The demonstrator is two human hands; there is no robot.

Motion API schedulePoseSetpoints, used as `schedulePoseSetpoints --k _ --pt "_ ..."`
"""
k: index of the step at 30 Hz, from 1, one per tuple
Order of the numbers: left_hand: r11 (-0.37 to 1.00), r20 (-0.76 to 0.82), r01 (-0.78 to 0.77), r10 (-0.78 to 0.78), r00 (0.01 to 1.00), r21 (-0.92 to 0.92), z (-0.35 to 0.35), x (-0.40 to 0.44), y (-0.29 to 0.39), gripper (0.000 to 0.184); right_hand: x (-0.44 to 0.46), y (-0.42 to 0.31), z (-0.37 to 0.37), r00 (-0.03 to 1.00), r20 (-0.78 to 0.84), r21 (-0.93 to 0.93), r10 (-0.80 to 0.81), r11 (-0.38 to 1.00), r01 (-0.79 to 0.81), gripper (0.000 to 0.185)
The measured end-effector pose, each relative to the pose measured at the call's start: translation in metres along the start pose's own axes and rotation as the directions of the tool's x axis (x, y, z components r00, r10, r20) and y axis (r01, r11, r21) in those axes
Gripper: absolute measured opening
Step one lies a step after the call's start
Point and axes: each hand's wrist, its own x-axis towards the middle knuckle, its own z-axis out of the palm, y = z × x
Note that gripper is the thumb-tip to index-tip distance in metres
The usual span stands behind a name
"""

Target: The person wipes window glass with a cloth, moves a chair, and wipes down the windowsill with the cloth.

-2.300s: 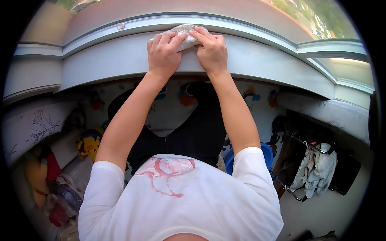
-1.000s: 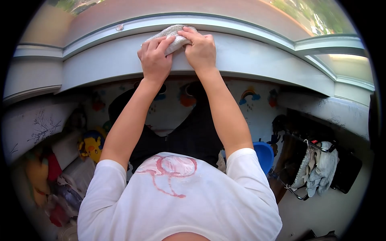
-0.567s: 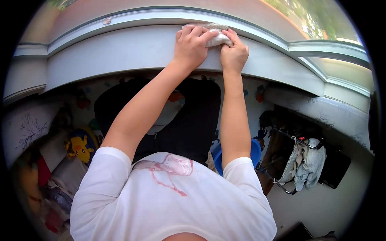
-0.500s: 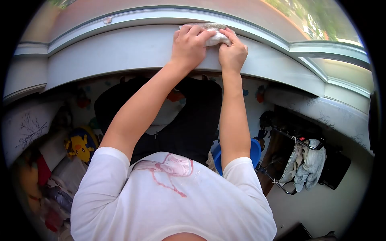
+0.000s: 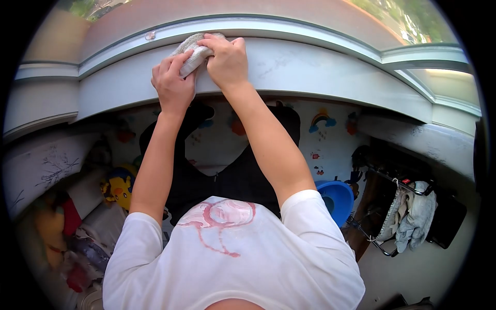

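A folded, light grey-white cloth (image 5: 194,54) lies against the inner edge of the white window sill (image 5: 310,70), beside the window frame. My left hand (image 5: 173,82) grips its near left end, fingers curled over it. On the cloth's right side, my right hand (image 5: 226,59) is closed with fingertips pressing its top. The two hands are close together but apart. Parts of the cloth are hidden under the fingers. Faint wet-looking marks show on the sill right of my right hand.
A small pinkish object (image 5: 150,35) sits on the window frame (image 5: 258,24) at the left. Below the sill at the right are a blue basin (image 5: 338,201) and a rack with grey cloths (image 5: 415,219). A yellow and blue toy (image 5: 120,191) and bags lie at the left.
Both hands and the cloth have moved left along the sill from half a second ago, and the cloth is now more slanted. The view has shifted, and more of the blue basin shows.
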Motion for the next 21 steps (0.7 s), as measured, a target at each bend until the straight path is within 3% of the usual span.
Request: schedulePoseSetpoints --k 3,13,16,21 --pt "1.0 -0.089 -0.02 0.021 0.996 0.017 0.021 -0.004 0.008 0.039 0.0 0.009 -0.02 1.0 0.019 -0.005 0.001 1.0 -0.001 0.034" --pt "0.969 0.037 -0.187 0.196 0.98 -0.163 0.089 0.013 0.099 0.04 0.003 0.075 -0.127 0.982 0.002 -0.217 0.189 0.959 -0.184 0.041" --pt "0.963 -0.027 -0.211 0.209 0.977 -0.167 0.099 0.011 0.107 0.04 0.003 0.082 -0.129 0.972 -0.038 -0.203 0.233 0.95 -0.236 0.043" --pt "0.96 0.048 -0.197 0.21 0.976 -0.198 0.088 0.014 0.1 0.037 -0.001 0.077 -0.11 0.978 -0.124 -0.172 0.166 0.967 -0.185 0.038"
